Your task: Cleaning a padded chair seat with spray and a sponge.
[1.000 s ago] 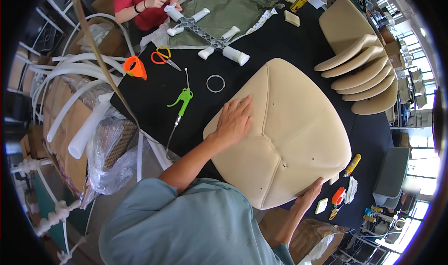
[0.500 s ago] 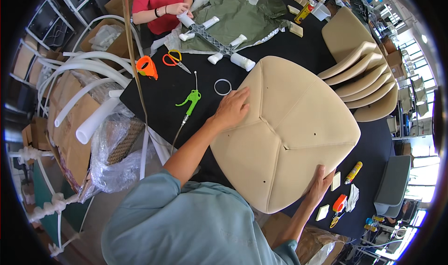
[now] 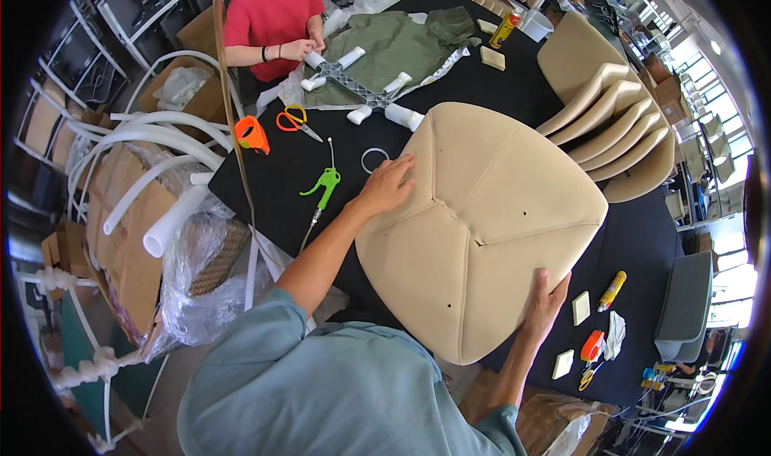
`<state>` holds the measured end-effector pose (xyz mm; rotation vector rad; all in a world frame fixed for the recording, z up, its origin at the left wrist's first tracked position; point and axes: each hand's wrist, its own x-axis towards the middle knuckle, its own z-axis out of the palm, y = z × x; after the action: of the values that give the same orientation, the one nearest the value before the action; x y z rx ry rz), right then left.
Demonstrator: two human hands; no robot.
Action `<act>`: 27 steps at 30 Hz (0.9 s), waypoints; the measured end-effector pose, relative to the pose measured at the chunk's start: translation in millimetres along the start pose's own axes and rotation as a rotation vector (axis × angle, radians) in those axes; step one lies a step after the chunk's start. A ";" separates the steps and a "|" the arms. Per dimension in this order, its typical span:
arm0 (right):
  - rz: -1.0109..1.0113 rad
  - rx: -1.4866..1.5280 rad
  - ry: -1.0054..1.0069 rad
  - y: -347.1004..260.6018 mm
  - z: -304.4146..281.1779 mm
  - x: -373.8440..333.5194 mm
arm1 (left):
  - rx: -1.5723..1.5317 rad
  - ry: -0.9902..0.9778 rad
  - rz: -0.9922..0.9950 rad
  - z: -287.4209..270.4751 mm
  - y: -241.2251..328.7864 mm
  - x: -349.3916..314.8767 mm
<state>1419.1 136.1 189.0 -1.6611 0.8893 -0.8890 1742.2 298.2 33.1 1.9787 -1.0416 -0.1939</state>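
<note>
A large beige padded chair seat (image 3: 482, 235) with stitched seams and small dark holes lies tilted in front of me, over the black table. My left hand (image 3: 388, 187) rests at its left edge, fingers spread and fingertips on the cover; its thumb is hidden. At the lower right edge, my right hand (image 3: 546, 307) grips the seat with the thumb on top and the fingers out of sight beneath. A green air blow gun (image 3: 327, 185) and a pale ring (image 3: 373, 160) lie just left of my left hand.
Orange-handled scissors (image 3: 299, 122) and an orange tape dispenser (image 3: 252, 136) lie at the table's left. Across it, a person in red (image 3: 273, 22) handles a grey frame (image 3: 353, 84) beside green fabric (image 3: 385, 50). Stacked beige seats (image 3: 614, 127) stand right; a yellow tube (image 3: 612, 291) lies nearer.
The seat has shifted slightly left in the picture, with both hands still at its edges. My left hand now lies less far over the cover. The person across has brought both hands together.
</note>
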 end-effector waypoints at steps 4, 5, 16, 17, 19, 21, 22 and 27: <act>0.001 0.011 0.017 16.6 -9.5 -5.5 | 0.069 -0.023 -0.024 9.7 4.8 -10.2; 0.013 0.002 0.028 25.3 -17.1 -7.6 | 0.107 -0.006 -0.011 14.3 5.7 -13.7; 0.422 0.122 0.592 185.1 -56.9 -62.8 | 0.076 0.195 0.148 68.8 16.1 -91.4; 0.377 0.069 0.616 190.0 -56.4 -62.8 | 0.041 0.166 0.088 64.7 21.5 -91.1; 0.389 0.095 0.550 195.4 -57.5 -63.8 | 0.052 0.154 0.004 71.1 2.7 -93.6; 0.293 0.092 0.607 199.2 -51.9 -59.1 | -0.092 0.127 -0.105 69.6 2.6 -76.2; 0.314 0.106 0.604 206.4 -54.6 -59.2 | -0.141 0.105 -0.076 67.2 -0.6 -61.4; 0.483 0.053 0.528 183.0 -70.2 -52.9 | -0.317 0.043 0.018 62.9 32.9 35.2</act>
<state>1308.4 112.9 20.4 -1.0939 1.5322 -1.0068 1714.4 224.2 27.8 1.6801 -0.9383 -0.2871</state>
